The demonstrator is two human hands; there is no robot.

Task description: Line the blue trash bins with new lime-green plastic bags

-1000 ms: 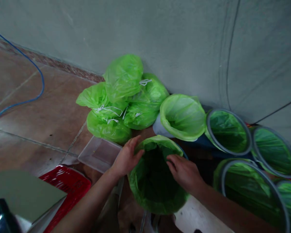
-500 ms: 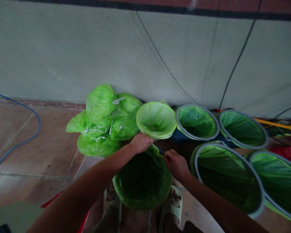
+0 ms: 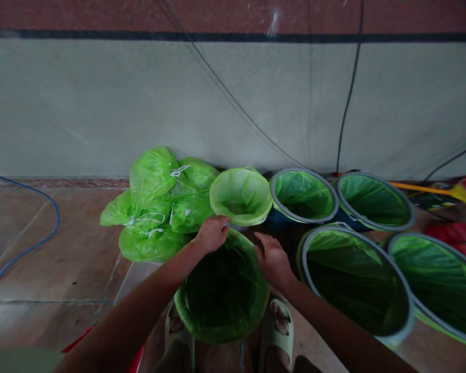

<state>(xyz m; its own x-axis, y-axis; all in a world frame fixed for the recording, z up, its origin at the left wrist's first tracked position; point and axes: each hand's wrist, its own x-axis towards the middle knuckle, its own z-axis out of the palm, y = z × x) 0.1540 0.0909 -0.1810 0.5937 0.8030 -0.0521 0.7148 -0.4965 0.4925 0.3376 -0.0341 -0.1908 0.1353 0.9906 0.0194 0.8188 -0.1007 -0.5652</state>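
Observation:
A bin lined with a green bin liner (image 3: 222, 324) stands at my feet, the liner folded over its rim all round. At the far left part of that rim, my left hand (image 3: 213, 233) has its fingers curled and pressed together on the liner's edge. My right hand (image 3: 272, 259) is at the far right part of the rim, with index finger and thumb apart and nothing seen between them. The inside of the bin is dark. Just beyond my hands stands a second bin with a paler green liner (image 3: 241, 192) turned over its rim.
Several tied green bags (image 3: 151, 207) are heaped by the wall at left. To the right stand several grey-rimmed bins (image 3: 305, 194) with green liners. A blue hose (image 3: 56, 212) curves over the tiled floor. Slippered feet (image 3: 278, 326) flank the near bin. Cables (image 3: 349, 98) hang on the wall.
A raised bit of liner between my hands now lies down over the rim. My right hand's fingers have loosened from the liner. The view has tilted up slightly.

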